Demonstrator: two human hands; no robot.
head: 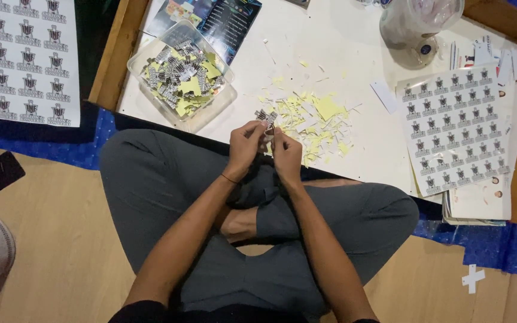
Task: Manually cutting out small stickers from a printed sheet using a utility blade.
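My left hand [245, 146] and right hand [286, 154] pinch 1 small sticker [265, 117] together; yellow scraps [315, 119] litter the white tabletop [342, 54]. I sit cross-legged on wooden flooring [61, 251].

white sticker sheets [455, 128] lie right and far left [24, 60], cut stickers in tub [181, 75].

A person sits cross-legged at the near edge of a low white counter [342, 42]. The left hand [243, 148] and right hand [286, 157] pinch a small sticker [265, 116] together. Yellow paper scraps [318, 122] lie just beyond. A clear tub [181, 75] of cut stickers sits near the left edge. A sticker sheet [456, 128] lies at the right edge.
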